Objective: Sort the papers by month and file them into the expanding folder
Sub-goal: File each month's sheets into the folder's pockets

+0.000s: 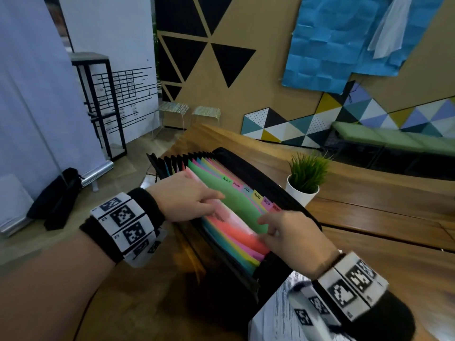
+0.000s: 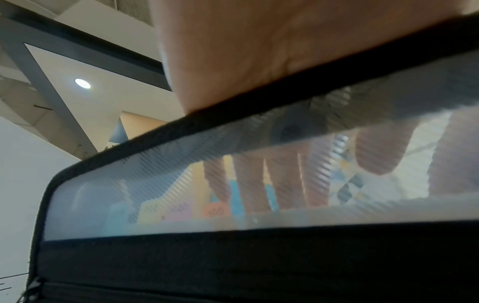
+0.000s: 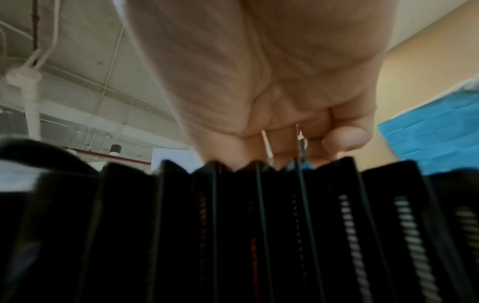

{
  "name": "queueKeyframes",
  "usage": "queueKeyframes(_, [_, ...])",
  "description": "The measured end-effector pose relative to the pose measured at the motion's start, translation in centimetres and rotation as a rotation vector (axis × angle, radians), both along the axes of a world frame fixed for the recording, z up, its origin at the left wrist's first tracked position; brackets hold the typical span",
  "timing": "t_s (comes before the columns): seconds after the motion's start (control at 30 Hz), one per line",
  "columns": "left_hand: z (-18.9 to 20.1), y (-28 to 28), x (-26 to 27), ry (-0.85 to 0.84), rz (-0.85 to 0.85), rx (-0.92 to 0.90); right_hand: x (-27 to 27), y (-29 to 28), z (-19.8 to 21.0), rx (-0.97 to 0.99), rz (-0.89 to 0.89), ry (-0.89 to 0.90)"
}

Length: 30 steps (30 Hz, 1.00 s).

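While the folder is standing open on the table, we are reaching both hands into its dividers. Our left hand is pressing with straight fingers on the front dividers, and our right hand is pinching the green MAY divider's edge. The papers are lying under our right wrist.

Black cloth expanding folder with translucent mesh front panel, smooth matt pastel plastic dividers, glossy brown wooden table, white printed papers, glossy white pot
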<state>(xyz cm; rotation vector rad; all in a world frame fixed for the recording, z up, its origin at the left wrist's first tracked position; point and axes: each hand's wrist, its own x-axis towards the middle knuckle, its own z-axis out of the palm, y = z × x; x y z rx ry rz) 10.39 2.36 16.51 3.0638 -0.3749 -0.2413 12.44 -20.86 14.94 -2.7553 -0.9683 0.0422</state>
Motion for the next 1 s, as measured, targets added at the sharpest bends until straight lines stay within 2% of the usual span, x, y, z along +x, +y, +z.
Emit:
queueKeyframes(0.2, [0.7, -0.9, 0.4, 0.057, 0.035, 0.046, -1.9, -0.5, -1.4, 0.221, -0.153, -0.009])
queueKeyframes(0.33, [0.8, -1.1, 1.1, 0.095, 0.001, 0.088, -2.3, -0.4, -1.5, 0.216, -0.122, -0.023])
queueKeyframes(0.6, [0.5, -0.7, 1.4, 0.099, -0.082, 0.072, -2.0, -1.3, -2.0, 0.358, -0.107, 0.040])
queueKeyframes(1.0, [-0.2, -0.4, 1.1, 0.137, -0.113, 0.001, -1.9, -1.6, -2.1, 0.301, -0.123, -0.012])
